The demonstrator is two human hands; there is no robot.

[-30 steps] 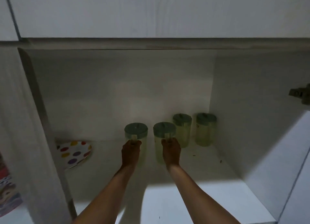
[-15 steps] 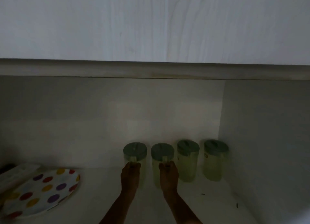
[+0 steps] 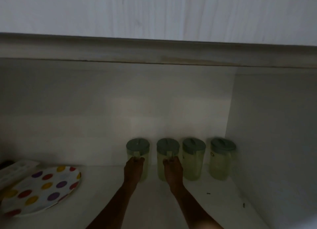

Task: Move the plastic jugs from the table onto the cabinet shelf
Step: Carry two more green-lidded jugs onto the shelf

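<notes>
A: Four plastic jugs in a row at the back of the cabinet shelf (image 3: 197,203), all upright, green lids on. Left hand (image 3: 133,170) is closed around the handle of the leftmost jug (image 3: 137,153). Right hand (image 3: 172,170) is closed around the handle of the second jug (image 3: 167,153).

B: Grip state?

A: Both grips narrow, fingers wrapped on the handles. Jug bases look down on the shelf, but it's dim, can't confirm full contact.

B: Other two?

A: Third jug (image 3: 193,158) sits just beside the second one, maybe touching, can't tell. Fourth jug (image 3: 222,158) is near the right cabinet wall (image 3: 274,143). Both free of hands.

B: Risks?

A: My read: pulling the right hand back carelessly could drag the second jug by its handle and tip it forward. Nudging it sideways could knock the third jug, since the gap is so tight. Same snag risk on the left side. Light plastic, likely empty, so they'd topple easily.

B: Anything else around?

A: Polka-dot plate (image 3: 41,189) at far left, well apart from the jugs. Low risk unless the left arm swings wide on the way out.
</notes>
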